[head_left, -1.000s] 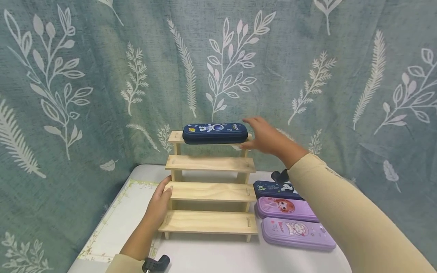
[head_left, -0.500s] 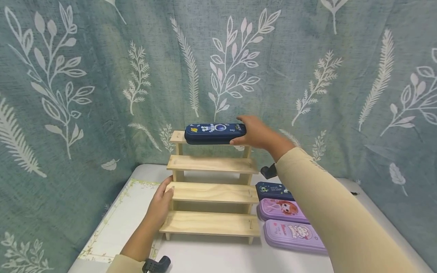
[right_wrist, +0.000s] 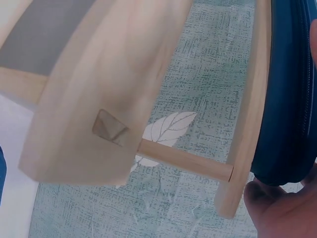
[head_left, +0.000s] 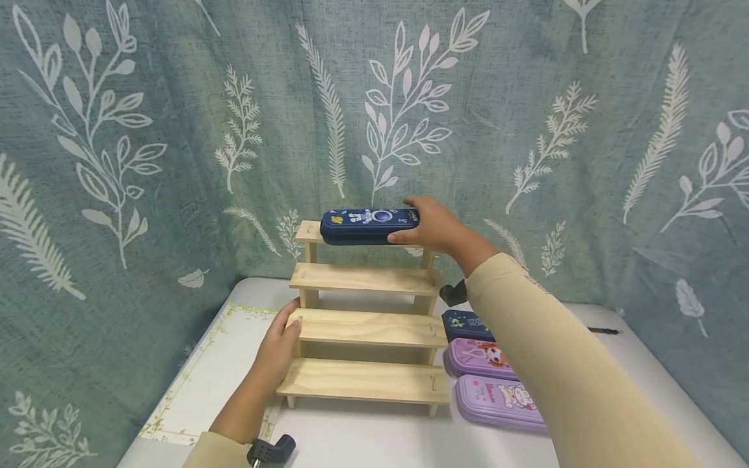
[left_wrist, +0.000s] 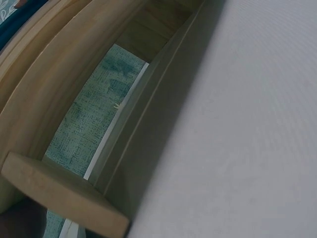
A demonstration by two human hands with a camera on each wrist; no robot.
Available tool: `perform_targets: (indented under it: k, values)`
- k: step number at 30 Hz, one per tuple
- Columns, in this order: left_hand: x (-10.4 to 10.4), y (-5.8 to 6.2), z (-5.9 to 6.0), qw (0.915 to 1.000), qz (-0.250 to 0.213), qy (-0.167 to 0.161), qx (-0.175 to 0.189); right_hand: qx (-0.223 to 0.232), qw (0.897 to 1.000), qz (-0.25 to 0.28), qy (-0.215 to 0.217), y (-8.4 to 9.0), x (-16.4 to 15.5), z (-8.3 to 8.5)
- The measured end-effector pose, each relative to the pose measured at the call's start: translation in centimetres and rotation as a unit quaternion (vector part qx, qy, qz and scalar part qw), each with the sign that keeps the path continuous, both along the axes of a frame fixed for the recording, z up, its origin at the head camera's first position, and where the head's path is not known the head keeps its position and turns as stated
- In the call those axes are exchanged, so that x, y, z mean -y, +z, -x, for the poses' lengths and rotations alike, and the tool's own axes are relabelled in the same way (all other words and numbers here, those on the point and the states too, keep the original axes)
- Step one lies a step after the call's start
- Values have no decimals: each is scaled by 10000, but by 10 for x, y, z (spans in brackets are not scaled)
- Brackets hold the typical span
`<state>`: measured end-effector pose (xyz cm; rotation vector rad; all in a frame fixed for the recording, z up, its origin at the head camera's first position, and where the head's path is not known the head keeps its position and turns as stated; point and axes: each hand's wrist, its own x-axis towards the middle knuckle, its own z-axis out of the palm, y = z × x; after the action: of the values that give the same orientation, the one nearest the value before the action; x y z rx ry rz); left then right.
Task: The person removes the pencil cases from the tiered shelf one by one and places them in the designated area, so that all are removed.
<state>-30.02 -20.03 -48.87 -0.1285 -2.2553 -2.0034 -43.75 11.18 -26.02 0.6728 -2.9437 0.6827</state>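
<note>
- I see the wooden step shelf (head_left: 365,325) standing on the desk (head_left: 363,435).
- My right hand (head_left: 435,227) grips the navy pencil case (head_left: 365,225) on the top step.
- My left hand (head_left: 281,344) rests, fingers relaxed, against the shelf's left side.

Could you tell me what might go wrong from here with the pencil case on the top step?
The blue pencil case looks wider than the narrow top step of the wooden rack, so it may tip off once the right hand lets go. The left hand only rests on the rack's side, so a nudge could shift it. A falling case could hit the purple cases beside it.
</note>
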Motion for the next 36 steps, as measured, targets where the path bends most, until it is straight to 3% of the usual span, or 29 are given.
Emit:
perform_targets:
  k: [14,23,36]
  values:
    - [-3,5,2,9999,118,12,17,270,9989,366,98,-5,-13,-2]
    - [-8,5,1,9999,131,-28,106,185,9982,565,-24,-12,-22,-5]
    - [-2,2,-1,9991,294,174,233,-58,9973,724,-107,-23,-17,-7]
